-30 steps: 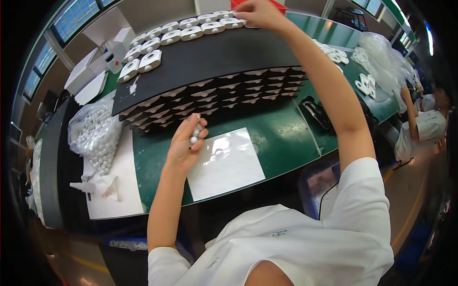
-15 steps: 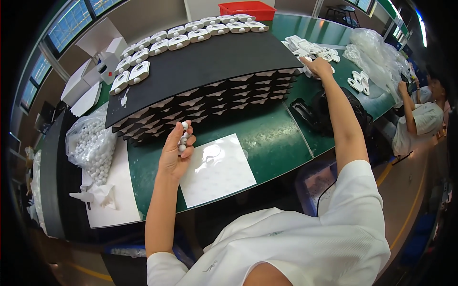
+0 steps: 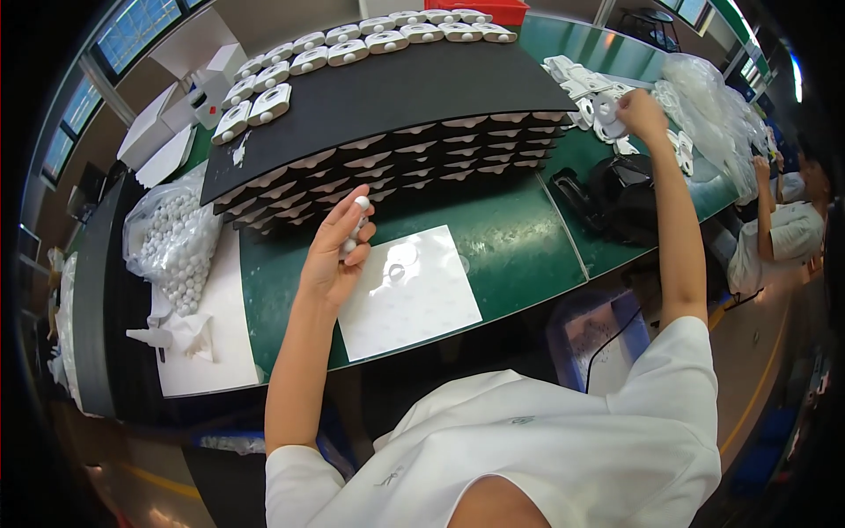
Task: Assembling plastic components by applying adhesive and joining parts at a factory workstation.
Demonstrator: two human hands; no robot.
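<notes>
Several small white balls (image 3: 362,202) are cupped in my left hand (image 3: 330,264), its fingers curled round them and one ball showing at the fingertips. Over on the right, my right hand (image 3: 645,114) pinches a flat white plastic part (image 3: 606,109) with a round hole. That part is above a loose pile of similar white parts (image 3: 572,79). On the top black board of a stack (image 3: 396,97), two rows of white parts (image 3: 349,53) lie along the far and left edges, each with a white ball at its near end.
A clear bag of white balls (image 3: 172,233) sits at the left beside crumpled tissue (image 3: 189,336). A white sheet (image 3: 409,295) lies before me on the green table (image 3: 510,238). To the right are a black bag (image 3: 620,198) and clear plastic bags (image 3: 713,97). Another person (image 3: 783,229) sits farther right.
My right hand has come up and to the right out of the pile, now with a white part in its fingers. The left hand still holds the balls, slightly higher in view.
</notes>
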